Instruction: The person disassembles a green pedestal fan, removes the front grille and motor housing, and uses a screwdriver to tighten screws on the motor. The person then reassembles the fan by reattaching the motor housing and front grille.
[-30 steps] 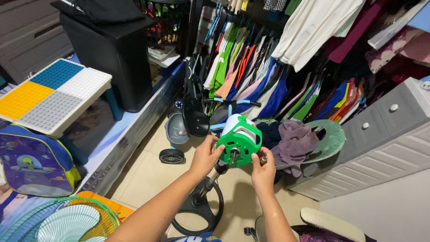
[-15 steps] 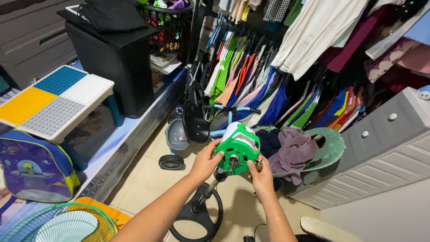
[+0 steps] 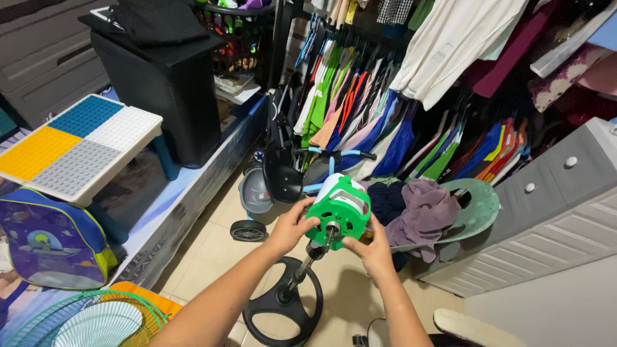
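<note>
1. Nearest the camera, bottom-left corner: green wire fan guard (image 3: 83, 321) lying flat on the floor w/ a pale fan blade inside it; orange thing under it, can't tell what.
2. Bottom-right edge: white-and-dark object (image 3: 469, 324), only partly in view, can't tell what it is.
3. Floor, bottom centre: black ring-shaped fan base (image 3: 283, 315) w/ spokes; black pole rises from its hub up to the motor.
4. Mid-frame: green fan motor housing (image 3: 339, 215), white rear part, bare shaft sticking out toward the camera. Sits on top of the pole, above the floor tiles, between both hands.
5. Left hand (image 3: 292, 226): fingers curled, gripping the housing's left side.
6. Right hand (image 3: 373, 250): fingers wrapped on the housing's lower right, thumb near the shaft. Small brownish item at the fingertips, too small to tell.
7. Left edge: blue kids' backpack (image 3: 48, 241) leaning below a small table (image 3: 77, 144) w/ studded top in blue, white, yellow, grey squares.
8. Just behind the motor: child's tricycle (image 3: 276, 173), black seat, blue bars, one wheel on the floor.
9. Right of the motor: pale green plastic chair (image 3: 479, 205) w/ purple cloth (image 3: 421, 212) heaped on it.
10. Right edge: grey drawer unit (image 3: 553, 205) w/ white knobs.
11. Upper left: black bin (image 3: 164, 96).
12. Far back: rail of hanging clothes (image 3: 385, 109), many colours.
</note>
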